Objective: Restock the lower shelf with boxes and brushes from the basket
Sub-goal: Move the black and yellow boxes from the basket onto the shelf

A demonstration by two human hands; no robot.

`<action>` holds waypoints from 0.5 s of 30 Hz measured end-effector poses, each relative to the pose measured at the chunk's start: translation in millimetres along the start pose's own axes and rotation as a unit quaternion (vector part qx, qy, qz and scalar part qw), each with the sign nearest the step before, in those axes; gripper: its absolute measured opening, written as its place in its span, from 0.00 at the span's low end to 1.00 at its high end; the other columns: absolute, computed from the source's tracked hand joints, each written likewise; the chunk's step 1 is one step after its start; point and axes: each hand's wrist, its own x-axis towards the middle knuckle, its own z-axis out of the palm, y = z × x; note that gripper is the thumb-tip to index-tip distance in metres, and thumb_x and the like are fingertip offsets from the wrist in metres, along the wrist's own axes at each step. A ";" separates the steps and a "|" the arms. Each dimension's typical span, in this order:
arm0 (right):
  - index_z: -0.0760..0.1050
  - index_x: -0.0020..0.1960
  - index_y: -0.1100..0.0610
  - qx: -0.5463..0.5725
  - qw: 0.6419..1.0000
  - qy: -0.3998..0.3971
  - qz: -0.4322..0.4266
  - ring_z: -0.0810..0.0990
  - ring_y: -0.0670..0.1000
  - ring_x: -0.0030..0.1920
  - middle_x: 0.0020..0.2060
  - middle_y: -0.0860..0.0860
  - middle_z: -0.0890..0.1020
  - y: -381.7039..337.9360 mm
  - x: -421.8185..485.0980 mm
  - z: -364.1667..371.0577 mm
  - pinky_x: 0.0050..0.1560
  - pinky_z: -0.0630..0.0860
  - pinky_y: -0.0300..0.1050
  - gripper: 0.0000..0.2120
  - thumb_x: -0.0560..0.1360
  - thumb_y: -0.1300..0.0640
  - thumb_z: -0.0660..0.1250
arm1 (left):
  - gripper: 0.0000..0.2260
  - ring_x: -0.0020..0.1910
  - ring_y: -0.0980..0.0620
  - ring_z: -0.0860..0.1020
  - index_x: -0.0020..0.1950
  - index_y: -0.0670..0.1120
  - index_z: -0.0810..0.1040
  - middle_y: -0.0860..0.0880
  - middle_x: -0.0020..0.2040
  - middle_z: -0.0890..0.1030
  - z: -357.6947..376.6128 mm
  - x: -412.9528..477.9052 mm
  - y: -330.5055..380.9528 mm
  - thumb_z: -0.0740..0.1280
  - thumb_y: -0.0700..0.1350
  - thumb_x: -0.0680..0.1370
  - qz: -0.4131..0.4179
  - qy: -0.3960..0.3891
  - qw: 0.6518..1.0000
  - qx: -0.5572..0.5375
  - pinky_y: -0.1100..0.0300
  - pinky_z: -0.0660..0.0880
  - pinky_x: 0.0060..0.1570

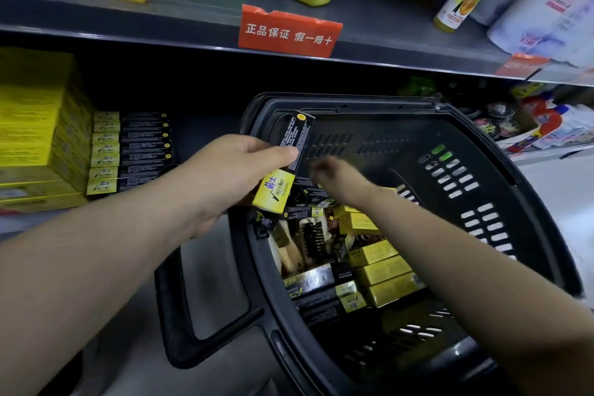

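My left hand (231, 170) grips a long black-and-yellow box (289, 164) and holds it tilted above the left rim of the black basket (482, 145). My right hand (334, 177) reaches down into the basket, blurred, just over the pile, and what its fingers hold cannot be made out. Inside lie several yellow boxes (382, 270), black-and-yellow boxes (318, 286) and a wooden brush with dark bristles (313, 239). On the lower shelf (199, 135) at the left stands a stack of matching black-and-yellow boxes (131, 151).
Large yellow cartons (35, 125) fill the shelf's far left. The upper shelf edge (160, 32) with a red label (289, 30) overhangs. Tins and bottles (527, 125) crowd the shelf right of the basket. The basket's folded handle (193, 315) juts over the floor.
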 end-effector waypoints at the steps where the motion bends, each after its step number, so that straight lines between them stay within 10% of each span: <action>1: 0.64 0.68 0.60 -0.123 0.992 -0.032 0.016 0.74 0.57 0.60 0.63 0.58 0.73 15.1 10.7 10.0 0.57 0.73 0.50 0.20 0.78 0.56 0.62 | 0.13 0.40 0.51 0.80 0.47 0.50 0.83 0.50 0.40 0.84 -1.1 0.2 0.3 0.69 0.57 0.70 -0.002 0.001 1.000 0.000 0.55 0.74 0.46; 6: 0.58 0.70 0.59 -0.354 0.934 0.013 0.044 0.72 0.60 0.62 0.66 0.58 0.69 47.0 32.2 50.6 0.54 0.71 0.49 0.26 0.73 0.68 0.59 | 0.13 0.38 0.53 0.81 0.45 0.50 0.83 0.50 0.38 0.85 -3.2 3.2 -2.6 0.70 0.58 0.69 -0.001 -0.005 1.000 -0.009 0.58 0.75 0.43; 10: 0.66 0.64 0.56 -0.424 0.904 0.044 -0.029 0.77 0.59 0.56 0.58 0.56 0.77 47.4 30.3 42.4 0.52 0.69 0.47 0.17 0.77 0.56 0.62 | 0.11 0.30 0.58 0.79 0.46 0.50 0.81 0.53 0.33 0.82 -2.1 4.9 -3.4 0.70 0.55 0.70 0.003 -0.010 1.000 -0.023 0.65 0.74 0.31; 13: 0.70 0.56 0.56 -0.374 0.926 0.029 -0.050 0.79 0.57 0.49 0.48 0.54 0.80 37.7 11.8 23.2 0.41 0.70 0.43 0.17 0.73 0.48 0.66 | 0.11 0.32 0.58 0.81 0.48 0.50 0.79 0.53 0.36 0.83 -0.3 3.3 -1.5 0.71 0.53 0.70 0.004 -0.004 0.999 -0.033 0.66 0.75 0.28; 15: 0.74 0.49 0.55 -0.193 0.980 0.037 -0.038 0.80 0.53 0.42 0.41 0.50 0.80 15.6 -7.6 5.6 0.37 0.72 0.41 0.14 0.69 0.49 0.71 | 0.18 0.44 0.52 0.83 0.51 0.51 0.76 0.51 0.46 0.84 0.4 2.6 -3.5 0.71 0.58 0.67 0.012 0.010 1.000 -0.019 0.56 0.80 0.42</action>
